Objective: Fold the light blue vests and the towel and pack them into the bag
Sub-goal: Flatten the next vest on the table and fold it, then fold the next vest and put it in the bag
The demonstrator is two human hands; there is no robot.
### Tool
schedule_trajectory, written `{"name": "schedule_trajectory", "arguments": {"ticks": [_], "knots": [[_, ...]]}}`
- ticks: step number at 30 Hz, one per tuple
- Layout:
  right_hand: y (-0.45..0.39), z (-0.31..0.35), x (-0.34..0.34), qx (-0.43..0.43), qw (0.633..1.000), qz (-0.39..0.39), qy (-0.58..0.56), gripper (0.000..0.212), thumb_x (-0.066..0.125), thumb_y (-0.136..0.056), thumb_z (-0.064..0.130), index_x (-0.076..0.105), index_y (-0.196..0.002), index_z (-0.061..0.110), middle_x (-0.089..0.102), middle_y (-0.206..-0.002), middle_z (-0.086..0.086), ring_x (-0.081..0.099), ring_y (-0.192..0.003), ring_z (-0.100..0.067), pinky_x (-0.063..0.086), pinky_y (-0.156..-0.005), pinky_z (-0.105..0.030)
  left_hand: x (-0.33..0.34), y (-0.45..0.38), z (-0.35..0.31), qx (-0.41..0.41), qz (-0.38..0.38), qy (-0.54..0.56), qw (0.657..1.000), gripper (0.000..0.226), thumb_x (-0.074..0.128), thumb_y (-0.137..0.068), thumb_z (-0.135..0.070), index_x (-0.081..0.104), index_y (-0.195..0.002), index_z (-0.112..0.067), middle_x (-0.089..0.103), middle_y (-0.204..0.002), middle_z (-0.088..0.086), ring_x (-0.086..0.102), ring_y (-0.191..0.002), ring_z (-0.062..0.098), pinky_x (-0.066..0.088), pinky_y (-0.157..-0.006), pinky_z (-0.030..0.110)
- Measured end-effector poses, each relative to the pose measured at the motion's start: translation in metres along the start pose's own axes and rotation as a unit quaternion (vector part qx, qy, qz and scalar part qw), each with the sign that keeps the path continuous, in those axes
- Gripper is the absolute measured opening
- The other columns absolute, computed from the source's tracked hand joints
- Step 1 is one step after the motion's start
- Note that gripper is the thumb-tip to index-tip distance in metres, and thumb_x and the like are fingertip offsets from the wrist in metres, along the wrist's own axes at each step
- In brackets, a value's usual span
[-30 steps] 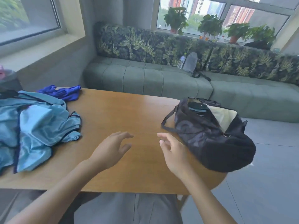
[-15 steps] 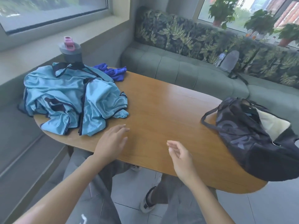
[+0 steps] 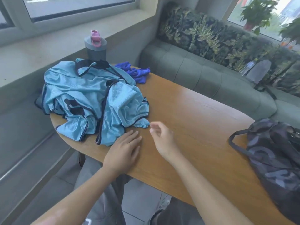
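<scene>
While both hands, left hand (image 3: pixel 124 149) and right hand (image 3: pixel 163 138), hover empty beside the light blue vests (image 3: pixel 95 101), the slippery, limp fabric looks best pinched at its dark-trimmed edges.

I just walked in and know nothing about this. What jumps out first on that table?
The crumpled heap of light blue vests at the left end of the wooden table, with a bright blue towel bunched behind it beside a grey bottle. At the right end sits a dark bag. Between them, the left hand and right hand reach toward the vests, holding nothing.
</scene>
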State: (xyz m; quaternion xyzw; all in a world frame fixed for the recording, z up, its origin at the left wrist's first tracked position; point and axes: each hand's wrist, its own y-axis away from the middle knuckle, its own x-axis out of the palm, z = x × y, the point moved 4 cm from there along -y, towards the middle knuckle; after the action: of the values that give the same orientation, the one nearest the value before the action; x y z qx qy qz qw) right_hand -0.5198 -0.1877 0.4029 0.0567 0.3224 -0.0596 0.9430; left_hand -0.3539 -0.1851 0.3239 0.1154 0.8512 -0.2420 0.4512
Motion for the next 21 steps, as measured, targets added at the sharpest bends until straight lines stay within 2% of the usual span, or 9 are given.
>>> {"name": "schedule_trajectory", "arguments": {"ticks": [3, 5, 6, 8, 10, 11, 14, 17, 21], "knots": [[-0.038, 0.038, 0.028, -0.06, 0.998, 0.035, 0.0, 0.057, 0.076, -0.088, 0.036, 0.051, -0.138, 0.024, 0.059, -0.133, 0.011, 0.053, -0.123, -0.004, 0.045, -0.105, -0.028, -0.001, 0.0, -0.001, 0.005, -0.013, 0.013, 1.0, 0.04, 0.06, -0.098, -0.026, 0.065, -0.137, -0.017, 0.055, -0.149, -0.002, 0.041, -0.146, 0.019, 0.031, -0.122, 0.036], [-0.059, 0.055, 0.048, -0.105, 0.991, 0.043, 0.078, 0.075, 0.083, -0.079, 0.046, 0.045, -0.139, 0.021, 0.054, -0.135, 0.006, 0.046, -0.127, -0.011, 0.042, -0.104, -0.031, 0.0, -0.001, 0.0, 0.003, -0.014, 0.021, 1.0, 0.039, 0.061, -0.097, -0.025, 0.066, -0.135, -0.016, 0.059, -0.145, -0.003, 0.043, -0.144, 0.017, 0.035, -0.12, 0.037], [-0.067, 0.06, 0.057, -0.121, 0.983, 0.039, 0.13, 0.077, 0.083, -0.077, 0.049, 0.045, -0.137, 0.017, 0.052, -0.133, 0.003, 0.044, -0.125, -0.016, 0.042, -0.102, -0.033, 0.0, -0.001, 0.001, 0.003, -0.013, 0.023, 1.0, 0.039, 0.061, -0.097, -0.025, 0.066, -0.135, -0.016, 0.06, -0.144, -0.003, 0.044, -0.143, 0.017, 0.036, -0.118, 0.037], [-0.079, 0.066, 0.068, -0.144, 0.968, 0.021, 0.206, 0.062, 0.079, -0.081, 0.049, 0.05, -0.122, 0.013, 0.051, -0.122, -0.002, 0.043, -0.116, -0.023, 0.042, -0.094, -0.036, 0.003, 0.0, 0.003, 0.001, -0.011, 0.024, 1.0, 0.039, 0.061, -0.098, -0.025, 0.066, -0.135, -0.015, 0.06, -0.144, -0.003, 0.043, -0.144, 0.015, 0.037, -0.118, 0.037], [-0.085, 0.067, 0.07, -0.165, 0.962, 0.0, 0.216, 0.031, 0.069, -0.091, 0.038, 0.054, -0.1, 0.012, 0.053, -0.106, -0.002, 0.046, -0.108, -0.026, 0.042, -0.086, -0.038, 0.006, 0.002, 0.003, 0.002, -0.016, 0.021, 1.0, 0.038, 0.062, -0.098, -0.024, 0.067, -0.134, -0.014, 0.059, -0.145, -0.001, 0.042, -0.145, 0.015, 0.034, -0.12, 0.035], [-0.087, 0.065, 0.069, -0.17, 0.965, -0.005, 0.2, 0.025, 0.064, -0.095, 0.033, 0.052, -0.088, 0.013, 0.053, -0.097, -0.001, 0.048, -0.103, -0.027, 0.041, -0.08, -0.038, 0.006, 0.003, 0.004, 0.001, -0.021, 0.021, 1.0, 0.037, 0.063, -0.098, -0.023, 0.068, -0.133, -0.013, 0.059, -0.145, -0.001, 0.042, -0.145, 0.015, 0.036, -0.12, 0.036], [-0.09, 0.054, 0.054, -0.134, 0.982, -0.028, 0.134, 0.037, 0.055, -0.1, 0.03, 0.039, -0.068, 0.019, 0.049, -0.074, 0.002, 0.049, -0.08, -0.025, 0.033, -0.065, -0.038, -0.001, 0.003, 0.0, 0.01, -0.058, 0.002, 0.998, 0.035, 0.067, -0.096, -0.018, 0.069, -0.13, -0.014, 0.053, -0.151, 0.003, 0.035, -0.15, 0.021, 0.036, -0.117, 0.048], [-0.09, 0.035, 0.026, -0.07, 0.995, -0.068, -0.006, 0.037, 0.054, -0.098, 0.032, 0.045, -0.069, 0.012, 0.05, -0.063, -0.007, 0.042, -0.061, -0.018, 0.036, -0.059, -0.045, -0.014, 0.007, -0.009, -0.033, -0.109, -0.06, 0.992, 0.057, 0.07, -0.09, -0.018, 0.055, -0.145, -0.022, 0.029, -0.165, 0.007, 0.019, -0.156, 0.029, 0.021, -0.123, 0.056], [-0.079, 0.007, -0.02, -0.012, 0.984, -0.133, -0.116, 0.037, 0.053, -0.101, 0.026, 0.04, -0.068, 0.014, 0.037, -0.062, 0.002, 0.03, -0.058, -0.011, 0.026, -0.057, -0.035, -0.02, 0.007, -0.01, -0.1, -0.12, -0.07, 0.985, 0.085, 0.074, -0.088, -0.021, 0.029, -0.161, -0.025, 0.015, -0.168, 0.007, 0.011, -0.157, 0.028, 0.019, -0.122, 0.059]]}}
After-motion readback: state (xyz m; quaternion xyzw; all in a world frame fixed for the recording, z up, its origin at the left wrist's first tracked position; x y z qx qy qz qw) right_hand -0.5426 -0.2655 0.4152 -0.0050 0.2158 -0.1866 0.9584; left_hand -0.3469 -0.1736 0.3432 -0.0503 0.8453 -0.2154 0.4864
